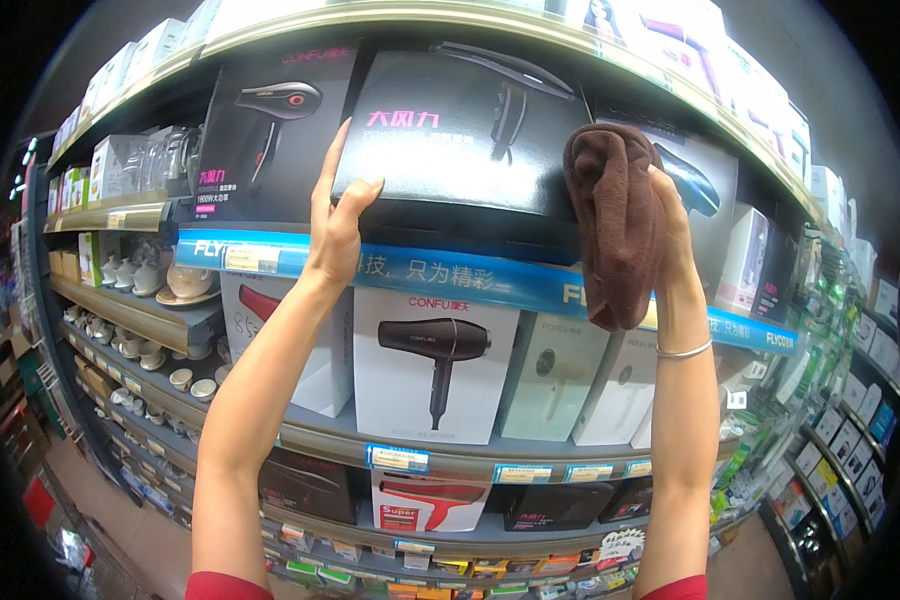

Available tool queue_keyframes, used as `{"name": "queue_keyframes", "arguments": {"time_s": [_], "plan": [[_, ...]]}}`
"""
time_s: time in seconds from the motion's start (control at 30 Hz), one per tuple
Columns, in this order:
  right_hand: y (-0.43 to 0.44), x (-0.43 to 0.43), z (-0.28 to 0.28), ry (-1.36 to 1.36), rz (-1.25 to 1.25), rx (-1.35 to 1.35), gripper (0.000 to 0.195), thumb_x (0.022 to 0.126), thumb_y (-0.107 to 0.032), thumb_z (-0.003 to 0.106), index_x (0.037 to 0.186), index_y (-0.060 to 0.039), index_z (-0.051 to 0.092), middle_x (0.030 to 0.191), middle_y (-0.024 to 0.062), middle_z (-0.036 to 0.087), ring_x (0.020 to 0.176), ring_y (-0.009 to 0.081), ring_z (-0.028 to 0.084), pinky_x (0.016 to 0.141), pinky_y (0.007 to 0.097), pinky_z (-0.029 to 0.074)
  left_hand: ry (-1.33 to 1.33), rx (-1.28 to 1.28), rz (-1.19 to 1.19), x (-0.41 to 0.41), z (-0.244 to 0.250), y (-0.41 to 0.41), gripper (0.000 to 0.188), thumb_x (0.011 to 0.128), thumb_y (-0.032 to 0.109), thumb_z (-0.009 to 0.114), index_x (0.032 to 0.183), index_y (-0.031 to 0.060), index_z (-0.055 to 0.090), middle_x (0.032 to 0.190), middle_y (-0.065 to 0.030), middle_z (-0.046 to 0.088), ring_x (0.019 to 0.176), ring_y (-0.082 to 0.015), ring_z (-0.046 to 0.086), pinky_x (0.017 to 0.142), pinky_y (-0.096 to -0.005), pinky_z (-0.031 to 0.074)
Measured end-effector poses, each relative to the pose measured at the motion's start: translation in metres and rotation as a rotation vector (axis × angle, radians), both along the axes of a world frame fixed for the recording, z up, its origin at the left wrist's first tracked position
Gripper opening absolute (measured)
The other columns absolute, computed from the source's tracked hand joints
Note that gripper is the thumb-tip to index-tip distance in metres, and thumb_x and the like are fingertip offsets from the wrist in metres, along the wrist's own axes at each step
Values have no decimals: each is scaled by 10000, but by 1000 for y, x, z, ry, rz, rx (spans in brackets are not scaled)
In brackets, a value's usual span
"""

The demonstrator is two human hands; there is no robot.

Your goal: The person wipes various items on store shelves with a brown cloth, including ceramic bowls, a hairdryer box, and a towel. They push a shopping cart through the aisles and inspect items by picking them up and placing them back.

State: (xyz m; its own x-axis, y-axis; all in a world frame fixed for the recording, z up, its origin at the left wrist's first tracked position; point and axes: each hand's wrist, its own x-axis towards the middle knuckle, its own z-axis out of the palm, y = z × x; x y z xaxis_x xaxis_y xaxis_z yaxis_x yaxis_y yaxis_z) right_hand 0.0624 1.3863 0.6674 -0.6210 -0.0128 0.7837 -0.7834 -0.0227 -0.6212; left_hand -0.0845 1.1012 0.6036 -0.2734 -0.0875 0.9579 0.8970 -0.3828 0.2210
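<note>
A black hair dryer box (435,161) is tilted at the front of a shelf, its printed face catching glare. My left hand (339,214) grips its lower left corner, thumb on the front face and fingers along the side. In my right hand (671,217) is a bunched brown cloth (619,240), which hangs down over the box's right end. The cloth hides that end, so I cannot tell whether my right fingers touch the box. A metal bangle (684,351) circles my right wrist.
Another black hair dryer box (270,135) stands left of it, and one with a blue dryer (709,187) right. A blue shelf strip (435,266) runs below. White hair dryer boxes (431,367) fill the lower shelf. Ceramic cups (181,379) and teapots (146,277) sit at left.
</note>
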Motion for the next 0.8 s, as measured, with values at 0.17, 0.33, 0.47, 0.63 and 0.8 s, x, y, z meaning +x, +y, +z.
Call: {"name": "queue_keyframes", "arguments": {"time_s": [0.17, 0.33, 0.47, 0.63, 0.8], "plan": [[8, 2, 6, 20, 80, -17, 398, 922, -314, 575, 1171, -4, 558, 1030, 132, 651, 894, 196, 651, 762, 281, 561, -72, 41, -31, 41, -5, 7, 779, 816, 242, 582, 1483, -26, 281, 1338, -215, 488, 1228, -246, 472, 1067, -332, 328], [4, 20, -9, 929, -1004, 721, 231, 905, -26, 613, 1134, -22, 580, 1037, 102, 636, 909, 169, 637, 758, 267, 546, -104, 36, -128, 83, -14, 25, 803, 864, 166, 643, 1490, -52, 189, 1395, -207, 407, 1225, -229, 466, 1037, -316, 380], [19, 34, -12, 720, -937, 626, 239, 931, -58, 566, 1167, -19, 580, 1011, 146, 625, 899, 224, 629, 772, 317, 523, -94, -3, -131, 106, -34, 33, 832, 882, 174, 629, 1505, -33, 116, 1426, -204, 345, 1258, -263, 435, 1059, -350, 354], [18, 57, -36, 891, -1171, 797, 230, 972, -104, 500, 1154, -1, 594, 981, 116, 647, 862, 181, 633, 765, 263, 524, -26, 48, -178, 119, -72, 43, 891, 847, 135, 594, 1516, -11, 23, 1352, -216, 416, 1172, -238, 520, 1023, -358, 403], [26, 63, -45, -64, 130, 45, 512, 893, -271, 498, 1298, 42, 505, 1073, 161, 637, 932, 196, 642, 850, 272, 531, -33, 135, -230, 105, -108, 65, 971, 759, 170, 598, 1510, -2, 8, 1364, -220, 371, 1187, -268, 511, 1016, -377, 434]]}}
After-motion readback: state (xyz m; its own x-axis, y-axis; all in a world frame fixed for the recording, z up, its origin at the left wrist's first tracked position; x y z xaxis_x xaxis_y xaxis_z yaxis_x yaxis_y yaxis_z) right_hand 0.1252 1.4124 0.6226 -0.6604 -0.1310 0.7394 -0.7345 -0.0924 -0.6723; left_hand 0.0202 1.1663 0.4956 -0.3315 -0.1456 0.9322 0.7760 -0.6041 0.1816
